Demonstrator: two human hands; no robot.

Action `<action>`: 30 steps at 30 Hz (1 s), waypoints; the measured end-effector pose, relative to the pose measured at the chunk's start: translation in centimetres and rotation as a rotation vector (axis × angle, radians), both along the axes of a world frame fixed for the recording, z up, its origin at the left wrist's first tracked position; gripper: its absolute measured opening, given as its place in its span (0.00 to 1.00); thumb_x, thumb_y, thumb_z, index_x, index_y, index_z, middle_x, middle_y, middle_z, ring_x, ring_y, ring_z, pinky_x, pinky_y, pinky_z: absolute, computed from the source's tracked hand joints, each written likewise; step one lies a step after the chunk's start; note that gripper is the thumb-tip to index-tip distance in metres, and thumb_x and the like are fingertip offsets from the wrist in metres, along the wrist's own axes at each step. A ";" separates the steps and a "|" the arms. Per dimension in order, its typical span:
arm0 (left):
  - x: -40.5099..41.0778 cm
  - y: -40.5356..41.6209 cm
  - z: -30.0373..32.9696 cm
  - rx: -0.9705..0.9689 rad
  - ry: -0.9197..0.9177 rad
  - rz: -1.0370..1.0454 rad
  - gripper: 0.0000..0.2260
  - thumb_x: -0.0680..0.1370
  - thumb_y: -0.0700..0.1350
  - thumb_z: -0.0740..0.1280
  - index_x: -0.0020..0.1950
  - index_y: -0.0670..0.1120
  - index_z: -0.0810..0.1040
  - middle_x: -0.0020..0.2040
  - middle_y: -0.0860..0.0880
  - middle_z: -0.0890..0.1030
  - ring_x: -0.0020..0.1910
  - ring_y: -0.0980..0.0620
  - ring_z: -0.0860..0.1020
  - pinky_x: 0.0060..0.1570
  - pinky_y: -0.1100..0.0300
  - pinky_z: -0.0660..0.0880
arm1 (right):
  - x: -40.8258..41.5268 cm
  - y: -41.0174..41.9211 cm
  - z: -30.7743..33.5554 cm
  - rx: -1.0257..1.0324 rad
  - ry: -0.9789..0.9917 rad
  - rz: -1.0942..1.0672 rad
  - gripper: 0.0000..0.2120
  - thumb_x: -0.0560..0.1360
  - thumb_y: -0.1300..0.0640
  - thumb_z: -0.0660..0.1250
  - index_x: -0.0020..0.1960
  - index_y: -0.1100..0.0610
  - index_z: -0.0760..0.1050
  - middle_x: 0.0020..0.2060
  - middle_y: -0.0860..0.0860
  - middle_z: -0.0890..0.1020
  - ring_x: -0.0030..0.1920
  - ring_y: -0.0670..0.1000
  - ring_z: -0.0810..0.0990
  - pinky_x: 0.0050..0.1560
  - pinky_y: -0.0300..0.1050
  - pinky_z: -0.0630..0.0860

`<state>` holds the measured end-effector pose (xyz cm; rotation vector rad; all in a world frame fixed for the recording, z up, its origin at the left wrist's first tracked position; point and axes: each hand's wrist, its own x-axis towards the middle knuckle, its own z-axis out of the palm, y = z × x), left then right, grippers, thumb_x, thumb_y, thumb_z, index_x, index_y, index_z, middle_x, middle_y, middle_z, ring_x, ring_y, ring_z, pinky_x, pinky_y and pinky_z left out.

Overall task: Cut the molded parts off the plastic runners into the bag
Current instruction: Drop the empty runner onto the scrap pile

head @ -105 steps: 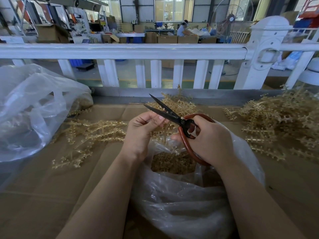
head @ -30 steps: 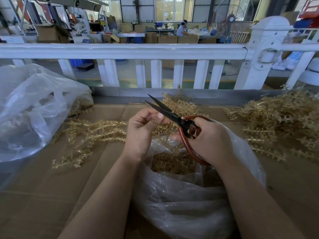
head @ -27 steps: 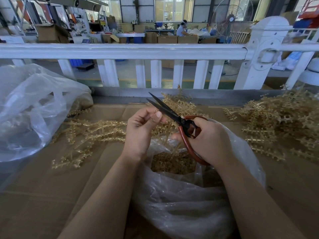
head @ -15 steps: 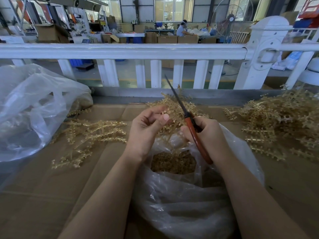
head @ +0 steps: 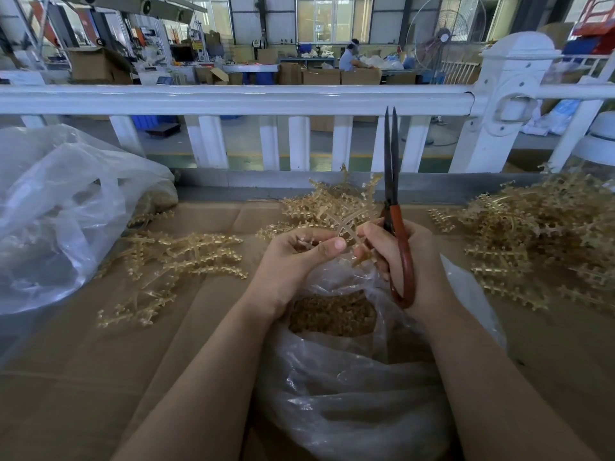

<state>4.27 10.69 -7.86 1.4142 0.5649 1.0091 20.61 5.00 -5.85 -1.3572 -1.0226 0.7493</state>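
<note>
A clear plastic bag (head: 352, 404) stands open in front of me, with small amber cut parts (head: 332, 314) heaped inside. Above its mouth my left hand (head: 293, 261) pinches a thin amber plastic runner (head: 346, 227). My right hand (head: 409, 261) also touches that runner with its fingertips while it grips red-handled scissors (head: 394, 207). Their black blades are nearly closed and point straight up, away from the runner.
Amber runners with parts lie on the cardboard at the left (head: 173, 261), behind my hands (head: 319, 201) and in a big heap at the right (head: 539, 241). A second clear bag (head: 60, 211) bulges at the left. A white railing (head: 233, 98) borders the far edge.
The scissors swung from pointing left with blades apart to upright with blades almost together. My right hand turned and its fingers came onto the runner. My left hand stayed over the bag.
</note>
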 end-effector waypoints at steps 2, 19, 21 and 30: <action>0.2 0.0 -0.1 0.026 -0.039 -0.005 0.05 0.73 0.41 0.73 0.45 0.41 0.85 0.42 0.44 0.86 0.39 0.51 0.83 0.42 0.63 0.78 | -0.2 0.0 -0.1 0.002 -0.023 0.019 0.05 0.79 0.58 0.70 0.45 0.59 0.81 0.36 0.65 0.82 0.25 0.44 0.73 0.25 0.33 0.69; 0.4 0.0 0.1 -0.016 -0.113 0.139 0.05 0.77 0.38 0.69 0.41 0.40 0.81 0.33 0.48 0.82 0.32 0.53 0.79 0.37 0.63 0.76 | -0.4 0.3 -0.5 -0.023 -0.090 0.100 0.03 0.73 0.57 0.76 0.43 0.54 0.83 0.27 0.43 0.81 0.30 0.39 0.79 0.40 0.39 0.74; 0.3 0.0 0.2 0.000 -0.103 0.104 0.05 0.76 0.36 0.70 0.41 0.42 0.81 0.33 0.49 0.82 0.33 0.55 0.79 0.37 0.65 0.76 | -0.4 0.4 -0.5 -0.029 -0.083 0.090 0.02 0.74 0.58 0.75 0.44 0.55 0.83 0.27 0.44 0.81 0.29 0.39 0.78 0.39 0.39 0.74; 0.0 0.1 0.0 0.030 -0.081 0.153 0.07 0.73 0.36 0.73 0.37 0.46 0.83 0.31 0.50 0.79 0.31 0.55 0.75 0.36 0.65 0.74 | -0.5 0.2 -0.4 0.005 -0.001 0.121 0.04 0.77 0.60 0.72 0.45 0.61 0.82 0.33 0.54 0.84 0.29 0.50 0.72 0.32 0.37 0.72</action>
